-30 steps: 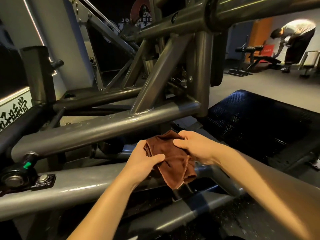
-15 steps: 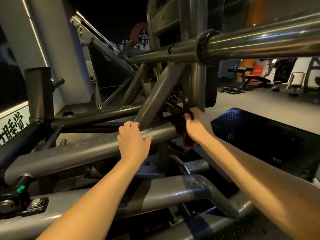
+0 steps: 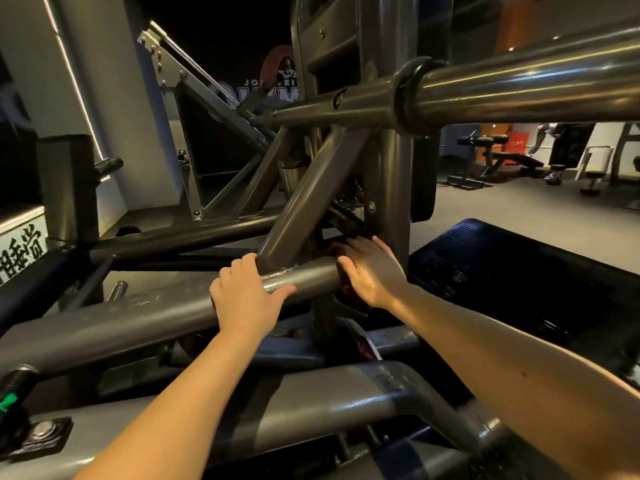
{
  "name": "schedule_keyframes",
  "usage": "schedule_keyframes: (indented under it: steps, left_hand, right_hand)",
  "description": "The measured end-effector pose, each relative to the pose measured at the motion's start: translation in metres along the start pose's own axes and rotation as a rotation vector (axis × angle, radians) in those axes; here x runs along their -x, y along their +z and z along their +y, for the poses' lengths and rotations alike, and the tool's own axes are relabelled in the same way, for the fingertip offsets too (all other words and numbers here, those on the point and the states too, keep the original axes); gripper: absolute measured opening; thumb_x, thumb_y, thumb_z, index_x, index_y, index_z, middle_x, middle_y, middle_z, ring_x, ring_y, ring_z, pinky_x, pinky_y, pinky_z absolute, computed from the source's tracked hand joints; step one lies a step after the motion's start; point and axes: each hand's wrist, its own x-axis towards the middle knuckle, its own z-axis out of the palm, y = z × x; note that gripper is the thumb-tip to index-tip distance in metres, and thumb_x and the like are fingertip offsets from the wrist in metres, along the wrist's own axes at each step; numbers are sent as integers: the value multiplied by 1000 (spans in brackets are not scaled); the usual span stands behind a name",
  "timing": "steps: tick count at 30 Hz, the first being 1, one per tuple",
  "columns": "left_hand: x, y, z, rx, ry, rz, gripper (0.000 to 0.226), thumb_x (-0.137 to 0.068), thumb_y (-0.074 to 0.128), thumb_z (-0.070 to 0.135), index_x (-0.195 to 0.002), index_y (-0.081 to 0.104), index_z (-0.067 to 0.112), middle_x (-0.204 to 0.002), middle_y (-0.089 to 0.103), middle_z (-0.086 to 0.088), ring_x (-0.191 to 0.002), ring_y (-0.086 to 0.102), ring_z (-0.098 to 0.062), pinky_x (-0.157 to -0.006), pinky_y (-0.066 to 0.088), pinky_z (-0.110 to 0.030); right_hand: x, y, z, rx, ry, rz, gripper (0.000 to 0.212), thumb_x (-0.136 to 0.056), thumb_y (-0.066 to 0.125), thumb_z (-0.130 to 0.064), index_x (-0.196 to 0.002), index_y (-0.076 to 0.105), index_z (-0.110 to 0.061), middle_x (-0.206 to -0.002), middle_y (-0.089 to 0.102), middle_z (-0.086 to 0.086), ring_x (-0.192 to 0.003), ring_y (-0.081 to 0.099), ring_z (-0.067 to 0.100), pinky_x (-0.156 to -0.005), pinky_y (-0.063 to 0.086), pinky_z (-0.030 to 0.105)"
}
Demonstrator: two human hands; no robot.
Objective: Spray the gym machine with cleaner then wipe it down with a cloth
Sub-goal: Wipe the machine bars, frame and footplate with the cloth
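Entry, head view, as I see it from my station.

- Gym machine [image 3: 304, 209]: grey steel frame of welded tubes that fills most of the view. A diagonal strut meets a horizontal tube [image 3: 138, 313] near the centre, and an upright post [image 3: 391, 188] stands just right of that joint.
- Left hand [image 3: 247, 299]: on the horizontal tube at the weld. The fingers are hooked over the top and the thumb is spread along the front of the tube.
- Right hand [image 3: 370, 271]: at the right end of the same tube, beside the upright post. The fingers are straight and together, and the palm is pressed flat onto the cloth.
- Cloth [image 3: 347, 289]: brown and mostly hidden under the right palm. Only dark reddish edges show, between the hand and the tube end.
- The two hands are apart, with the strut joint between them.
- Polished bar [image 3: 519, 88]: thick, with a dark collar, crossing the upper right.
- Dark ribbed plate [image 3: 519, 282]: to the right, behind the right forearm.
- Bolted bracket [image 3: 38, 438]: lower left corner.
- White sign with black characters [image 3: 22, 247]: left edge.
- Padded bench [image 3: 502, 161]: far right background, on grey floor.
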Motion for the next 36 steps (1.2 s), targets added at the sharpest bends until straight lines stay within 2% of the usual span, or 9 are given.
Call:
schedule_keyframes:
  steps: [3,9,15,18,21,25,31,34,36]
  left_hand:
    - [-1,-1,-1,27,-6,-28,78,-80,81,57,-140,49,19,-131,58,-3,-122,52,-28,-105,40,-48]
    - [-4,-12,-4,-14,21,-84,77,-83,81,49,-146,45,24,-136,58,-1,-127,52,-28,-110,36,-49]
    - [-13,-37,-20,-182,87,-159,69,-86,73,60,-143,54,26,-134,63,0,-128,51,-28,-105,40,-46]
    - [-8,-42,-40,-281,70,-177,70,-90,60,69,-146,54,28,-144,57,2,-135,45,-26,-110,37,-46]
    - [-1,-44,-55,-309,56,-177,68,-94,53,68,-150,49,31,-152,50,3,-141,39,-25,-114,32,-46]
    - [4,-43,-60,-299,74,-178,61,-100,50,61,-154,45,32,-157,45,7,-143,36,-24,-115,28,-47]
    - [10,-43,-62,-248,67,-173,59,-100,54,55,-153,44,32,-156,47,5,-142,36,-24,-115,26,-46]
    - [6,-42,-63,-248,86,-172,59,-99,54,56,-153,45,32,-155,48,5,-141,37,-25,-115,27,-46]
    - [3,-42,-65,-280,113,-186,60,-100,52,58,-153,45,32,-156,46,6,-142,36,-25,-115,27,-47]
  right_hand:
    - [-2,16,-19,21,92,37,53,-108,22,-42,-149,51,-26,-157,47,3,-152,31,23,-126,8,41]
    - [10,28,-40,18,-152,12,63,-102,20,-49,-151,48,-23,-152,50,5,-145,39,26,-124,24,48]
    - [-23,24,-3,101,92,116,62,-102,17,-54,-134,63,-28,-138,63,2,-136,48,23,-123,22,44]
    - [3,39,-44,-1,95,192,55,-105,26,-45,-144,55,-21,-151,52,11,-147,37,32,-126,16,54]
    - [29,58,-81,1,-9,153,61,-104,26,-44,-160,30,-19,-167,26,12,-157,14,34,-127,7,56]
    - [30,60,-57,-1,-61,181,61,-105,37,-44,-161,26,-25,-171,16,7,-159,4,29,-128,1,54]
    - [31,54,-2,-36,167,291,65,-103,22,-51,-160,31,-22,-171,16,9,-159,2,26,-128,4,55]
    - [33,62,-31,-177,323,324,71,-98,16,-45,-163,23,-16,-172,4,14,-159,-6,33,-127,10,57]
    - [36,69,-70,-261,424,327,63,-104,27,-34,-163,22,-14,-171,2,18,-158,-7,39,-125,20,58]
